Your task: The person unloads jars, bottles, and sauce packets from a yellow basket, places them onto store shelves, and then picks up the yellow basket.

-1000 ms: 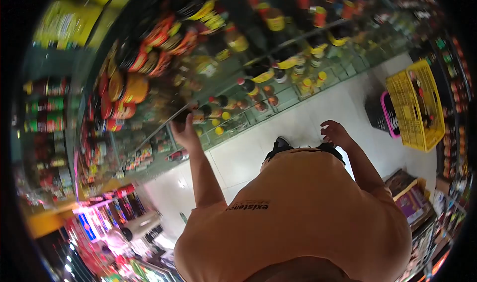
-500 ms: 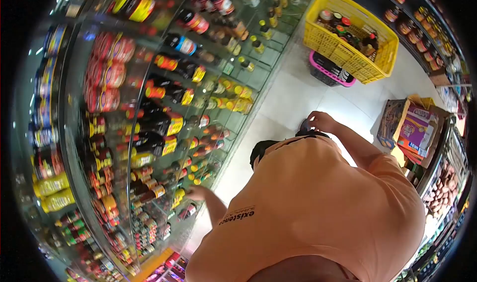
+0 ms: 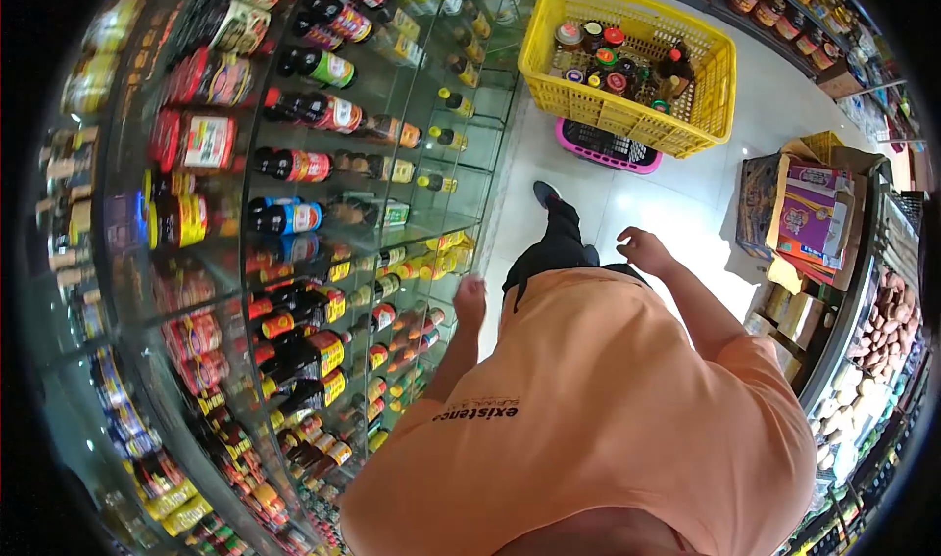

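Yellow bottles (image 3: 449, 264) occupy glass shelving (image 3: 463, 160) near the left hand (image 3: 470, 303), whose grip cannot be determined; right hand (image 3: 645, 250) grip is released.

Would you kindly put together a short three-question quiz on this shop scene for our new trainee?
1. True or false: the yellow basket is empty.
2. Which of the wearer's hands is nearer the glass shelves?
3. Fill in the blank: the dark basket has a ____ rim.

Key:
1. False; it holds jars.
2. The left hand.
3. Pink.
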The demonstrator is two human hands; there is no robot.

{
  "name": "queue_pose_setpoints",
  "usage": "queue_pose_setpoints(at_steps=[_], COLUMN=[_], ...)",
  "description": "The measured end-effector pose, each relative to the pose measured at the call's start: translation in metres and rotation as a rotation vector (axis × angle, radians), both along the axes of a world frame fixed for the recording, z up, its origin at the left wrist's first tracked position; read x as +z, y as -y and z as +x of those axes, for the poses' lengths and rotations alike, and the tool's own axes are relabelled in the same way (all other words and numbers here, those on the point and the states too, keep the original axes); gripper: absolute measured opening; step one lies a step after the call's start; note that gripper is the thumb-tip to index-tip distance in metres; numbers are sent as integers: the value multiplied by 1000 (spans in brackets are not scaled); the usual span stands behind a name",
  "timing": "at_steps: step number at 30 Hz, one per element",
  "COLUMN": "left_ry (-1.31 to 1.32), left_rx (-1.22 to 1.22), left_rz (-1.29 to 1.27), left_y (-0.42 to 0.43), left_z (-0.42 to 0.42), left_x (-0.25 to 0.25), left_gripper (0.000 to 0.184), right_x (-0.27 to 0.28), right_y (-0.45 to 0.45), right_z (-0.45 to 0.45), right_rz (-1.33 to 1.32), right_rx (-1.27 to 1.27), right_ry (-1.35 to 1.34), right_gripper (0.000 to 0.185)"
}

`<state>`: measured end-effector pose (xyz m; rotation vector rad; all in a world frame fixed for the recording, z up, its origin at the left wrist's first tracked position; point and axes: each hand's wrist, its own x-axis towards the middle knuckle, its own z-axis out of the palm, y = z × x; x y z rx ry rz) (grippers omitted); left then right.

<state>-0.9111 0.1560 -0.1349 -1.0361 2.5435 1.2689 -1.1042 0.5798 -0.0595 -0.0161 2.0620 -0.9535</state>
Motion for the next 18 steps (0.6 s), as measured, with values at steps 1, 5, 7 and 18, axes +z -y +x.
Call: queue_pose_setpoints(at_steps=[1,5,7,18], left_ry=[-161,-654,-804,-209], left_rx=[-2,-150,-161,-363], left_rz=[-70,-444,-587,-984], left_y=[1,20,25,53], left_z=[-46,-209,-269,-367], left_x=[20,107,157,188], left_gripper=[19,18,27,66], right_x=[4,-4,5,-95], right_y=[0,-14,-17,-11], right_z=[-14,-88,-137,-380], right_rz=[21,67,148,462], right_rx=[-7,-203,-268,-449], right_ry=[-19,-223,-396,-451], right_gripper=[37,34,30,52])
